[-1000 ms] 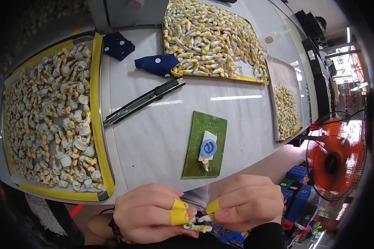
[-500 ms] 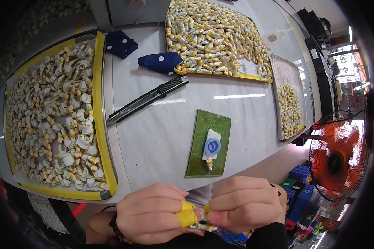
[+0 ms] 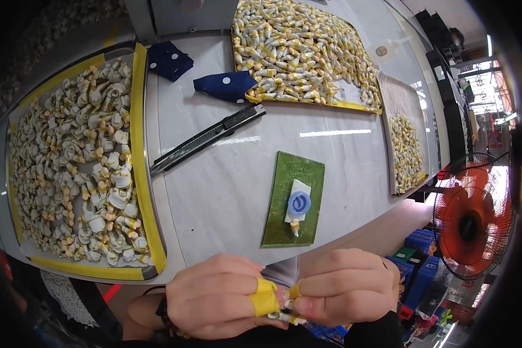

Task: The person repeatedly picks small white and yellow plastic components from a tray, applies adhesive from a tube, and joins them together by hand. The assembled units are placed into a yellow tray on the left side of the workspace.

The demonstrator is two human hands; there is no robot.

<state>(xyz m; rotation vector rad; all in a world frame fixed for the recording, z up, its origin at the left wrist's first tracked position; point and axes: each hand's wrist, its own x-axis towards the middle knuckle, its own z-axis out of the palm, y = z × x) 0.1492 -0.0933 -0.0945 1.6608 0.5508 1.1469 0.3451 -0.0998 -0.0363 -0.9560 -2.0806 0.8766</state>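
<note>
Just beyond the table's near edge, my left hand [image 3: 217, 298] and my right hand [image 3: 345, 287] meet fingertip to fingertip. Both are closed on a small white figurine piece [image 3: 288, 318] with yellow and peach parts, mostly covered by my fingers. Yellow tape wraps fingers on each hand. In front of them a green rectangular board [image 3: 272, 223] lies on the table. On it rests a blue round mould [image 3: 299, 203] over a white pad, and a similar small figurine piece [image 3: 295, 228] touches its near side.
A yellow-taped tray [image 3: 156, 255] of white figurine pieces stands left. Another tray [image 3: 354, 107] of them lies at the back, with a smaller tray [image 3: 391, 174] to the right. A black utility knife [image 3: 209, 138] and dark blue dotted cloths [image 3: 226, 84] lie between. An orange fan [image 3: 472, 223] stands right.
The whole view has shifted very slightly. My hands keep the same grip on the figurine piece, and nothing on the table has visibly moved.
</note>
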